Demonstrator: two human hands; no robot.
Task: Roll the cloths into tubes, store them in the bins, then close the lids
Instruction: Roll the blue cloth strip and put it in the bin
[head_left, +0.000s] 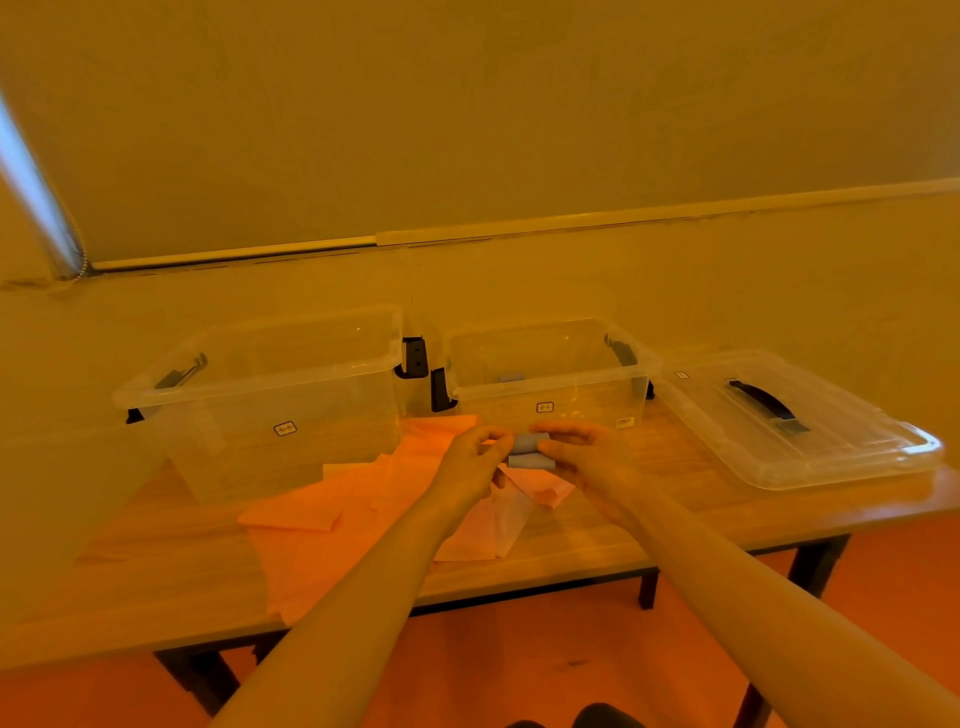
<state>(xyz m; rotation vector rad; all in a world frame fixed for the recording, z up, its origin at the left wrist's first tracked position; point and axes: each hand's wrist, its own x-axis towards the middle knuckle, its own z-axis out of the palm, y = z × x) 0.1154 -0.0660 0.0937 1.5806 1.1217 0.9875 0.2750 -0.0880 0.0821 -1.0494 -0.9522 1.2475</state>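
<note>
Head view: both hands roll a grey cloth (529, 451).
Soft, light; fingers (558, 434) pinch its ends.

A: The 2 bins (270, 395) (550, 374) and the lid (810, 441) are clear, glossy plastic with dark plastic latches.

B: The orange cloths (332, 519) are matt, soft fabric. The table (675, 519) seems wood-grained and smooth, though the tinted light blurs it.

A: The grey roll (527, 451) is matt cloth.
</note>
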